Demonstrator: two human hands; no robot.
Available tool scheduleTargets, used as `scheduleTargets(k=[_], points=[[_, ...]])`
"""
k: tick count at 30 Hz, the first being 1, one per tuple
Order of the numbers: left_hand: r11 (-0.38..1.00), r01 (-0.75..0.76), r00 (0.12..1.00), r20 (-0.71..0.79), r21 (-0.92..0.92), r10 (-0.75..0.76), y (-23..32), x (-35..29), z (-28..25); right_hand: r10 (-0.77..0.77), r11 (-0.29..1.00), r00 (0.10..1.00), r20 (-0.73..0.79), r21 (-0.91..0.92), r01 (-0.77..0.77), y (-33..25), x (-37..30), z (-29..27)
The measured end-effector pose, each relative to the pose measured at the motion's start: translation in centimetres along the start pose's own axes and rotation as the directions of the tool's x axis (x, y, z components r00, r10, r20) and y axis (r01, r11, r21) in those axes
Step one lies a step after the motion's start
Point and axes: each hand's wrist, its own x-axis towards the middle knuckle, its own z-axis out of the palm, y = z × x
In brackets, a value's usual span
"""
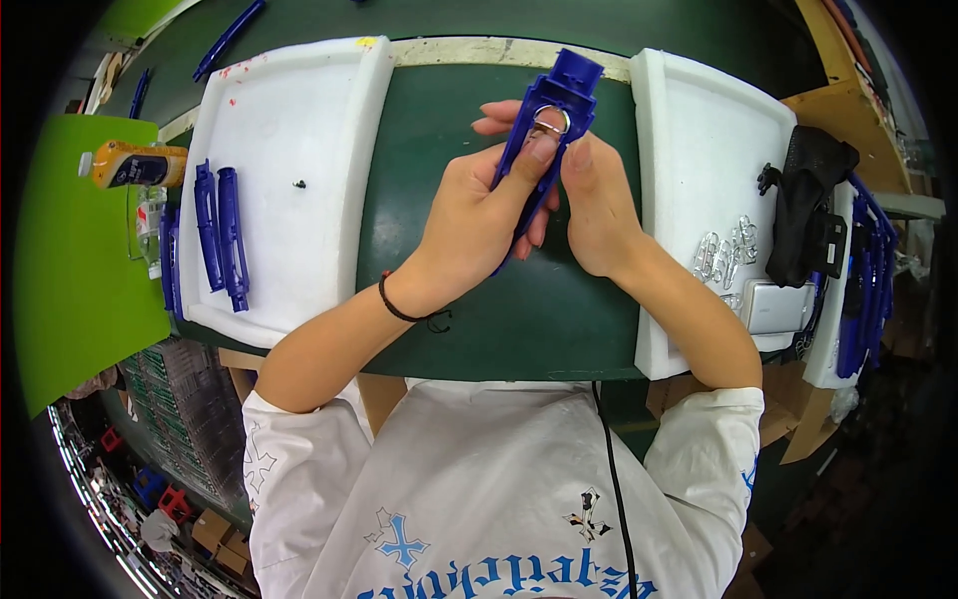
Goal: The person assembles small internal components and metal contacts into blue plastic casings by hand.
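Observation:
A long blue plastic housing (576,76), open along its upper face, is held up at a tilt over the green table. My left hand (467,208) grips it from the left, thumb pressed down inside the cavity. Under that thumb tip shows a shiny silver metal loop (552,113), seated in or against the housing. From the other side my right hand (602,212) closes on the housing, thumb along its right edge. Some fingers are hidden behind the part. On the left white foam tray (299,250) lie two similar blue plastic parts (232,240).
The right foam tray (689,130) holds several silver wire clips (726,250), a black pouch (798,215) and a silver box (777,306). Beyond it are stacked blue parts (866,280). An orange bottle (135,164) lies at the far left. A black cable (611,449) crosses my shirt.

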Motion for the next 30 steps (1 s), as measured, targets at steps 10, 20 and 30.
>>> scheduleTargets(k=[10,20,30], points=[[0.875,0.321,0.887,0.438,-0.363,-0.143,0.8,0.5,-2.1,-0.022,0.993,0.995,0.101,0.118,0.010,-0.2,1.0,-1.0],[0.832,0.412,0.870,0.431,-0.371,-0.239,1.0,0.3,-1.4,0.149,0.888,0.989,0.003,0.440,-0.135,-1.1,0.7,-2.9],[0.879,0.370,0.849,0.493,-0.300,-0.190,1.0,-0.1,-1.5,0.093,0.885,0.993,0.078,0.451,-0.118,-2.5,0.2,-4.5]])
